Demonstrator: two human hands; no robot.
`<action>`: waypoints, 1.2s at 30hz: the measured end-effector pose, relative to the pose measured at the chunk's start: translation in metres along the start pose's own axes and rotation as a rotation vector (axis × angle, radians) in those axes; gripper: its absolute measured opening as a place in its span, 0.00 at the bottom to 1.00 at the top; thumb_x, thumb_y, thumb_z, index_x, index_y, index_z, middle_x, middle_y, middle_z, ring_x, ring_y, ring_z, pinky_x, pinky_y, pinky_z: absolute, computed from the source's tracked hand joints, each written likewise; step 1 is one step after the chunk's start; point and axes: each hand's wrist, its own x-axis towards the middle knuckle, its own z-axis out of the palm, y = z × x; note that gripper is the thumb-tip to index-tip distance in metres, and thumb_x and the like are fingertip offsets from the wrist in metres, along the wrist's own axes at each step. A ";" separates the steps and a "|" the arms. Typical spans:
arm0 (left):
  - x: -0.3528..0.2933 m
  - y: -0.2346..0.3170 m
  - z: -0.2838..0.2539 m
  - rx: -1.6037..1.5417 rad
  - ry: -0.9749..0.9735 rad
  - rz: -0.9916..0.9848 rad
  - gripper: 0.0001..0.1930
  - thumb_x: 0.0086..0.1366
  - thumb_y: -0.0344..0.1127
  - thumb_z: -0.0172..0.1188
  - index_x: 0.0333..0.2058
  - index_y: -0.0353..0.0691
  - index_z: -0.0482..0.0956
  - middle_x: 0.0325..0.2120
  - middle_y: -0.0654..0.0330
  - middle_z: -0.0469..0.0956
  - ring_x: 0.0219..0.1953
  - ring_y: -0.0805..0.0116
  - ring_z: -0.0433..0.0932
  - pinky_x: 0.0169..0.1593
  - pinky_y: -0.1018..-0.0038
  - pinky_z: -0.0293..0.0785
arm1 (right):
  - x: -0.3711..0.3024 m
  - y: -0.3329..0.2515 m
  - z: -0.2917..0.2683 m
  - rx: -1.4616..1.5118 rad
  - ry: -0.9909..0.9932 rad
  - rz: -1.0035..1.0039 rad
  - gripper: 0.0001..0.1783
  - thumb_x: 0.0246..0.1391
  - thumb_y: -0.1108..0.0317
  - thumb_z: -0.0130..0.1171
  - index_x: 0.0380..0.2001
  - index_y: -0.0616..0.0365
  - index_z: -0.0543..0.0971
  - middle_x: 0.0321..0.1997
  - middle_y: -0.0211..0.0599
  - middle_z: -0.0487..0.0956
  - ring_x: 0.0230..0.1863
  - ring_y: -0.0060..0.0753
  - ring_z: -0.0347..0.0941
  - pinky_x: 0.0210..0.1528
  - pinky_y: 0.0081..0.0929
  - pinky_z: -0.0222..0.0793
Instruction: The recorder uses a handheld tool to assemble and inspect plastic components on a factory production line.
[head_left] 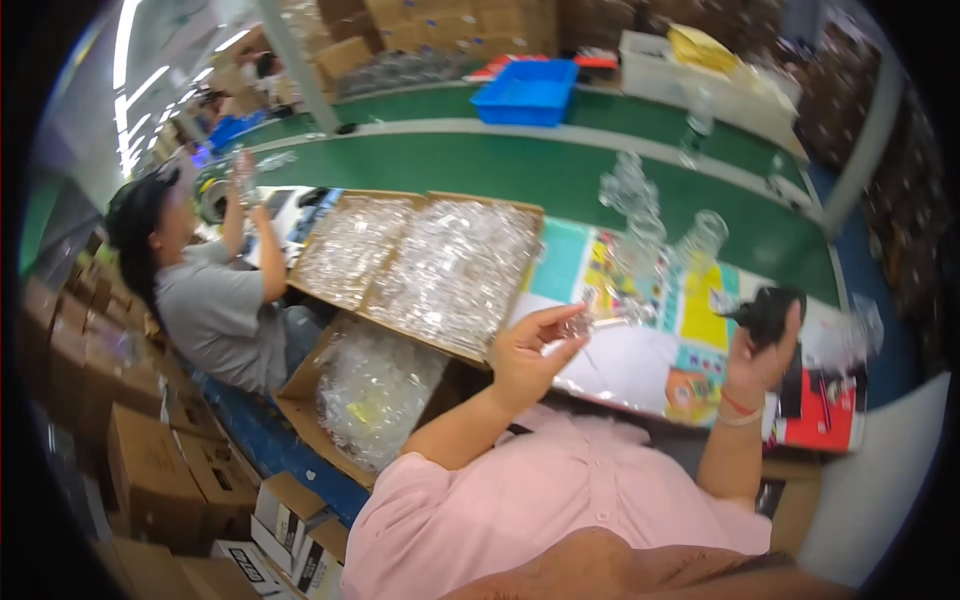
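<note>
My left hand (527, 352) pinches a small clear glass piece (577, 325) between thumb and fingers, raised over the near edge of the work table. My right hand (760, 360) is closed on a black hand tool (768, 312), held upright a little to the right. Between the hands lies a white sheet (620, 365) on a colourful printed mat (700, 320). Several clear glass bottles (640, 235) stand beyond the mat on the green belt.
Two flat cardboard trays of clear glass pieces (425, 265) lie to the left, with an open carton of bagged pieces (375, 390) below them. A seated co-worker in grey (215, 300) works at left. A blue bin (527, 92) stands far back. Brown cartons (150, 470) are stacked lower left.
</note>
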 end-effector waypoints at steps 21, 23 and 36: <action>-0.013 0.007 0.014 0.241 -0.111 0.224 0.18 0.44 0.15 0.62 0.37 0.33 0.74 0.39 0.49 0.75 0.41 0.64 0.75 0.41 0.75 0.73 | -0.058 0.018 0.023 -0.824 -0.525 -0.462 0.26 0.45 0.49 0.57 0.30 0.65 0.67 0.27 0.37 0.68 0.26 0.25 0.63 0.29 0.20 0.59; -0.013 0.007 0.012 0.274 -0.123 0.243 0.18 0.44 0.15 0.62 0.37 0.33 0.74 0.39 0.49 0.75 0.41 0.64 0.76 0.42 0.75 0.73 | -0.061 0.017 0.025 -0.930 -0.523 -0.456 0.29 0.47 0.43 0.53 0.30 0.64 0.65 0.27 0.37 0.66 0.27 0.25 0.61 0.31 0.20 0.57; -0.014 0.007 0.014 0.312 -0.186 0.268 0.20 0.44 0.16 0.63 0.38 0.33 0.72 0.41 0.48 0.73 0.44 0.62 0.73 0.46 0.74 0.70 | -0.060 0.015 0.020 -0.933 -0.542 -0.432 0.27 0.46 0.46 0.55 0.30 0.62 0.65 0.27 0.36 0.66 0.27 0.24 0.61 0.32 0.19 0.57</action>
